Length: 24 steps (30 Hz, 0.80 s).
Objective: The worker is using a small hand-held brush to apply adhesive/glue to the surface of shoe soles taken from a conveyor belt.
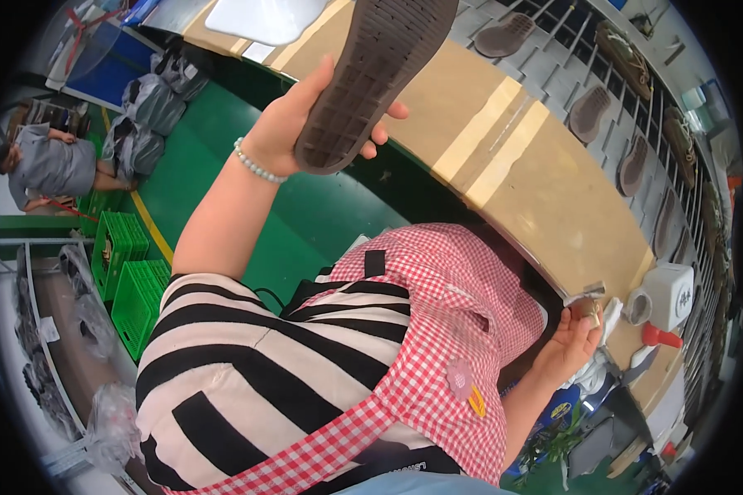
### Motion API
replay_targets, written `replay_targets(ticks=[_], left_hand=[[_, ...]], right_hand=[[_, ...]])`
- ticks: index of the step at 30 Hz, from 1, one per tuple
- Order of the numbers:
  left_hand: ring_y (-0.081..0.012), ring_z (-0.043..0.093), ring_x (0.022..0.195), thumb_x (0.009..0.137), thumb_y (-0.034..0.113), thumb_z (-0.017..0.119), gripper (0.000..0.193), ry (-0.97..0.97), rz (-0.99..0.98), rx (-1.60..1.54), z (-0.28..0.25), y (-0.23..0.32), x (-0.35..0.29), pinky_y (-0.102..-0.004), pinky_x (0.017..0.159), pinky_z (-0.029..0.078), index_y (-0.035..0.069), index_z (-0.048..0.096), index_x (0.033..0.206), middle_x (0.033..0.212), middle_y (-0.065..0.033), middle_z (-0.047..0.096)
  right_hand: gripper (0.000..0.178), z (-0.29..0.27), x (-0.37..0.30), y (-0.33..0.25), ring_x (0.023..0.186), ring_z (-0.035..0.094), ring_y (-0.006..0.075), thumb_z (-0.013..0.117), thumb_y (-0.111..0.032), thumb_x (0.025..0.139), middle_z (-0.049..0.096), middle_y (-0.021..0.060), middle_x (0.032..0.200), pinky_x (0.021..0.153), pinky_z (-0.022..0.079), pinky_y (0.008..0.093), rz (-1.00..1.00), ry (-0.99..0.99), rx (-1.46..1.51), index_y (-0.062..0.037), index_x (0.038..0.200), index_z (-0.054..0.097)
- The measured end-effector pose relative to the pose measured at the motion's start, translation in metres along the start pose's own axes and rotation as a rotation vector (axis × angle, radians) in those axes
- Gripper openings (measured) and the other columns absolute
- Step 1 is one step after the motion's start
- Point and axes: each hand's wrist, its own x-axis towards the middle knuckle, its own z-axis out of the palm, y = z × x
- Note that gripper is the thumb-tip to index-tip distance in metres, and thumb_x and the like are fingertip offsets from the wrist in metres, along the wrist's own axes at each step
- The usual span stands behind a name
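At the upper middle, my left hand (pixel 287 128) grips a dark brown shoe sole (pixel 371 70). The sole's grid-patterned face is turned toward me, and my fingertips show past its right edge. My right hand (pixel 568 345) is at the right, by the edge of the brown-covered workbench (pixel 553 194). Its fingers are closed on a small brush-like tool (pixel 588 291) with a flat greyish end; its exact kind is hard to make out. Just beyond that hand stand a white plastic container (pixel 671 295) and a red nozzle-shaped piece (pixel 661 337).
Brown soles (pixel 590 114) and shoes (pixel 624 58) lie along a conveyor of metal rods (pixel 565 33) behind the bench. A white sheet (pixel 264 18) rests at the bench's far left. Green crates (pixel 140 301), grey bags (pixel 153 103), a rack (pixel 37 272) and another person (pixel 49 161) are at left.
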Motion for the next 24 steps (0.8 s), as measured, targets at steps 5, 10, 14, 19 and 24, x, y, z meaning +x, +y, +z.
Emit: replay_targets(ticks=[5,10,14,19,24], left_hand=[[-0.0271,0.069,0.097,0.107,0.051,0.022,0.067,-0.093,0.031,-0.016,0.008,0.016,-0.01,-0.0377,0.084,0.06,0.0,0.037,0.147,0.132,-0.0279,0.054],[-0.029,0.068,0.103,0.106,0.054,0.022,0.071,-0.221,0.07,-0.005,0.015,0.023,-0.004,-0.0409,0.088,0.058,-0.001,0.034,0.149,0.135,-0.0318,0.05],[-0.0286,0.068,0.103,0.105,0.056,0.023,0.074,-0.273,0.086,0.042,0.014,0.026,0.003,-0.0393,0.088,0.058,-0.003,0.034,0.148,0.134,-0.0327,0.05],[-0.028,0.068,0.101,0.105,0.056,0.022,0.076,-0.304,0.119,0.1,0.013,0.03,0.003,-0.037,0.087,0.058,-0.006,0.032,0.148,0.133,-0.035,0.049],[-0.0281,0.068,0.101,0.105,0.056,0.022,0.076,-0.304,0.145,0.1,0.014,0.032,0.001,-0.0369,0.087,0.058,-0.006,0.031,0.148,0.133,-0.0353,0.049]], right_hand=[[0.041,0.006,-0.006,-0.01,0.108,0.062,0.023,0.06,-0.012,0.099,0.061,0.0159,0.123,0.093,0.053,0.0342,-0.035,-0.01,-0.008,0.0031,0.135,0.049],[0.041,0.02,-0.002,-0.012,0.109,0.062,0.0226,0.059,-0.01,0.099,0.061,0.0163,0.124,0.093,0.053,0.0344,-0.048,-0.032,-0.003,0.0034,0.136,0.049],[0.041,0.033,0.004,-0.013,0.11,0.061,0.0227,0.059,-0.01,0.099,0.06,0.0166,0.125,0.094,0.053,0.0348,-0.058,-0.045,-0.034,0.0041,0.136,0.048],[0.044,0.04,0.007,-0.012,0.113,0.059,0.0219,0.058,-0.017,0.101,0.058,0.0138,0.129,0.098,0.048,0.0353,-0.052,-0.059,-0.098,0.0021,0.139,0.047],[0.044,0.038,0.008,-0.013,0.112,0.059,0.0226,0.058,-0.017,0.101,0.059,0.0144,0.128,0.097,0.048,0.0354,-0.052,-0.114,-0.092,0.0023,0.139,0.047]])
